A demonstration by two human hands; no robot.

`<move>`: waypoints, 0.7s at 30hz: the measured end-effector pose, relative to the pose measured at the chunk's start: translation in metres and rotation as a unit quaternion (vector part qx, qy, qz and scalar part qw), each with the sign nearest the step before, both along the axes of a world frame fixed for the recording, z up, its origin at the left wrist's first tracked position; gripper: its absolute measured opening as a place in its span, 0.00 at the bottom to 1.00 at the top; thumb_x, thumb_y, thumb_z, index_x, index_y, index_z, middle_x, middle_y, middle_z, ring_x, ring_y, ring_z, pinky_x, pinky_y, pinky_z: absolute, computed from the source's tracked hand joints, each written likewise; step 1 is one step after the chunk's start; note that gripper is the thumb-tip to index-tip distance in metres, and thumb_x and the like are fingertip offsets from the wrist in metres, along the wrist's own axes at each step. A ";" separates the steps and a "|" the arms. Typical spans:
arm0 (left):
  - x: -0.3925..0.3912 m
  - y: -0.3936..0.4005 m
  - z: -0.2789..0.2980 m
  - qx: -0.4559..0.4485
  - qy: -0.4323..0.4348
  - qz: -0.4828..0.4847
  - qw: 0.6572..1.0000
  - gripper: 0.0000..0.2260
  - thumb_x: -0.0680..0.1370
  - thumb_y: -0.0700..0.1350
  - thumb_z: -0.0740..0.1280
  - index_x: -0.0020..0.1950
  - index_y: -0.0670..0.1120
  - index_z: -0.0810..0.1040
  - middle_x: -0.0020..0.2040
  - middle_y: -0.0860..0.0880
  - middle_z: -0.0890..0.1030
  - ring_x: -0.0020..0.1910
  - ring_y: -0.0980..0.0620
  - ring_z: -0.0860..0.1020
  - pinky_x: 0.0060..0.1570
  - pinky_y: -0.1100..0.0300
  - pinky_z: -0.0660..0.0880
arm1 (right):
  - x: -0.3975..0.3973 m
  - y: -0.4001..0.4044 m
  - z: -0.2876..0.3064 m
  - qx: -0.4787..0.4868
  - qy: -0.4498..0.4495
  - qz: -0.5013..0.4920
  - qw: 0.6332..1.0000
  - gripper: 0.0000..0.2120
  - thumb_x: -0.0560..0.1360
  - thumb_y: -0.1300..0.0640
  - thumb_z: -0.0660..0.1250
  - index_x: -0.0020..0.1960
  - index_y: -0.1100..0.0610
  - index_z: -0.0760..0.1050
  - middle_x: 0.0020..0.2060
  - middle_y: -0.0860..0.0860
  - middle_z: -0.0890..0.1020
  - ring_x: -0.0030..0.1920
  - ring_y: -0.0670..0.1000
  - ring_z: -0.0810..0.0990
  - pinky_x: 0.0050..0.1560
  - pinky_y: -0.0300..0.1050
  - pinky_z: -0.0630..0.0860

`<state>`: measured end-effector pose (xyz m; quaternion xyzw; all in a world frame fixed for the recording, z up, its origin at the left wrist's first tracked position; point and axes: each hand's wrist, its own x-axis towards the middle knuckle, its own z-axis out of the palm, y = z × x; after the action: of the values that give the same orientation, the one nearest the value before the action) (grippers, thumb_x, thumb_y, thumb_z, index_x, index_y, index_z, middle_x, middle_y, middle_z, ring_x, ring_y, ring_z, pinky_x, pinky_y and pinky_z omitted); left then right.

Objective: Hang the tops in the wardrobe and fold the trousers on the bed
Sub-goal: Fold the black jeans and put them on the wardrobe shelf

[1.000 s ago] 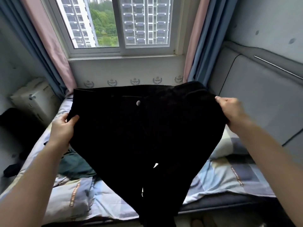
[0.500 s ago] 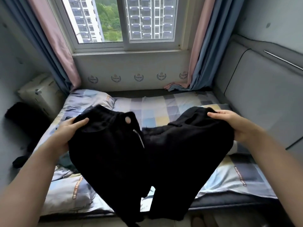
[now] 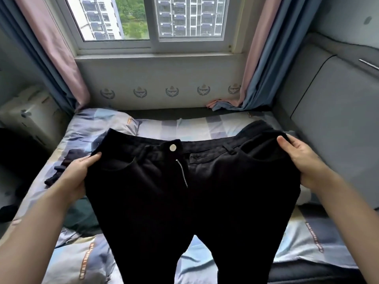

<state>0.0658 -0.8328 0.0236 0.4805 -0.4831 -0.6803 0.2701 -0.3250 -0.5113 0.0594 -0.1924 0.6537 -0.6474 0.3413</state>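
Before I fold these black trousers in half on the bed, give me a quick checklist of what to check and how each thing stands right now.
1. Left hand has a grip on the trousers at the waist side: ok.
2. Right hand holds the other waist side: ok.
3. Front faces up, button visible: ok.
4. Zip closed: not ok, teeth show open.
5. Legs lying flat: cannot tell, lower legs run out of view.
6. Bed free beside the trousers: not ok, dark clothes lie at the left.
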 end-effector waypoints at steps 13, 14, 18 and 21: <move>-0.272 -0.285 -0.254 -0.285 -0.328 -0.086 0.897 0.22 0.81 0.48 0.60 0.73 0.40 0.67 0.71 0.38 0.71 0.69 0.38 0.69 0.70 0.47 0.64 | -0.190 -0.310 -0.250 0.347 0.322 -0.082 0.877 0.23 0.82 0.51 0.54 0.74 0.60 0.64 0.71 0.59 0.68 0.71 0.59 0.66 0.68 0.49 0.62; -0.268 -0.260 -0.309 -0.270 -0.350 -0.154 0.884 0.24 0.81 0.48 0.62 0.75 0.41 0.65 0.74 0.39 0.68 0.72 0.39 0.66 0.71 0.47 0.62 | -0.171 -0.303 -0.299 0.371 0.308 -0.027 0.876 0.22 0.82 0.52 0.54 0.74 0.59 0.64 0.72 0.58 0.68 0.71 0.59 0.66 0.69 0.49 0.62; -0.205 -0.144 -0.490 -0.175 -0.422 -0.376 0.806 0.29 0.81 0.51 0.64 0.79 0.46 0.58 0.80 0.43 0.54 0.79 0.42 0.50 0.76 0.49 0.51 | -0.096 -0.240 -0.460 0.459 0.215 0.112 0.855 0.19 0.82 0.55 0.55 0.71 0.61 0.68 0.69 0.58 0.72 0.69 0.57 0.69 0.67 0.46 0.63; -0.139 -0.071 -0.582 -0.079 -0.473 -0.455 0.750 0.33 0.79 0.55 0.64 0.80 0.53 0.52 0.81 0.50 0.47 0.79 0.43 0.45 0.75 0.43 0.52 | -0.046 -0.186 -0.548 0.521 0.173 0.175 0.817 0.18 0.82 0.52 0.57 0.67 0.58 0.72 0.65 0.55 0.76 0.66 0.56 0.73 0.62 0.43 0.66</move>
<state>-0.0730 -0.9038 -0.5582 0.4410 -0.7628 -0.3674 -0.2977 -0.3713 -0.6975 -0.4887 -0.2057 0.8968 -0.0952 0.3800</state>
